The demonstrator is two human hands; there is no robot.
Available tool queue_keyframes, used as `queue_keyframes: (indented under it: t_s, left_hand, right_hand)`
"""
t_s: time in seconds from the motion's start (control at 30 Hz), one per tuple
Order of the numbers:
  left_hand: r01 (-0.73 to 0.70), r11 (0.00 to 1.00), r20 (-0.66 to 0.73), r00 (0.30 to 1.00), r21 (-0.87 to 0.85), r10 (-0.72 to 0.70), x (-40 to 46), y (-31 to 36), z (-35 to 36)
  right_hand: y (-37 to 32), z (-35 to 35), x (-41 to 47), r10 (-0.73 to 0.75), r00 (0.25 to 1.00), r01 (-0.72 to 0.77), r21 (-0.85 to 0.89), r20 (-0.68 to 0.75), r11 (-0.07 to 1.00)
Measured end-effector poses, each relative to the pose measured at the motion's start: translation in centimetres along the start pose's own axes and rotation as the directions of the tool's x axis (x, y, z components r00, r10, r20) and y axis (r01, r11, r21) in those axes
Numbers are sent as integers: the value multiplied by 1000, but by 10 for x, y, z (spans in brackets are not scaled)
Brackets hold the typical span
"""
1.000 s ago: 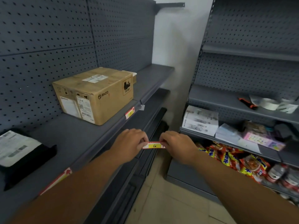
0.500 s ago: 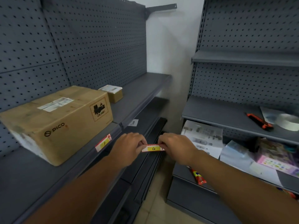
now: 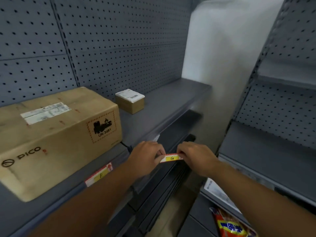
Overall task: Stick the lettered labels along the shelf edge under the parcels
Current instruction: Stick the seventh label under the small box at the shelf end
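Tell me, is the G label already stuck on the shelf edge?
No, both hands hold the G label in the air off the shelf edge.

Count: 2 cardboard parcels on the shelf, 1 big PICO box (image 3: 56, 139) and 1 small box (image 3: 130, 103). 2 lettered labels: "F" label (image 3: 100, 174) stuck on the shelf edge (image 3: 153, 129), "G" label (image 3: 171, 158) held betw. 2 hands. 1 snack pack (image 3: 230, 225) bottom right.
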State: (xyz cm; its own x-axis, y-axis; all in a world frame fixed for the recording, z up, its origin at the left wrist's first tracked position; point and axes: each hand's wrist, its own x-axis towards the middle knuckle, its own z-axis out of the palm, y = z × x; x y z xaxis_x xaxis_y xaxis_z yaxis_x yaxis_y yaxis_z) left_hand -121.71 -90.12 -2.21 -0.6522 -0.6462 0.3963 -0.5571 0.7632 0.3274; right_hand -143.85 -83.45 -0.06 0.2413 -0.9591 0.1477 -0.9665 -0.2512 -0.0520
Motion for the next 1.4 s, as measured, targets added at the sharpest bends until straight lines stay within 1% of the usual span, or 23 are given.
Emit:
queue_keyframes:
  t_s: [0.1,0.2,0.3,0.47,0.7,0.97,1.17,1.3,1.4]
  left_hand:
    - [53,998,-47,997,-14,-54,27,-22,4]
    - [87,996,-65,994,-18,-88,48,-38,4]
    - [161,987,-109,981,-24,-162,63,-49,1]
    - [262,965,-148,955,17,-257,83,-63,-1]
    - [378,923,-206,911,68,-358,107,-65,4]
    - [483,866,-204,867,126,-454,119,-54,23]
    - [523,831,-255,844,190,-472,123,-45,31]
    - [506,815,-271,857,281,-439,123,-42,35]
    - [477,791,-274,876,383,-396,123,-40,42]
  right_hand:
    - [22,1,41,-40,999,40,18,-3,999]
    - [41,5,76,-78,996,80,48,-34,996]
    - [55,8,107,-109,991,115,84,-72,990]
    - [69,8,150,-197,974,208,98,-115,973]
    - [95,11,189,-335,935,345,82,-112,935]
    - [123,28,215,-461,869,487,148,-179,861]
    - [131,43,220,-487,839,534,191,-245,824]
    - [134,51,219,-503,808,570,195,-307,798]
    - [135,56,218,-503,797,578,183,-334,795]
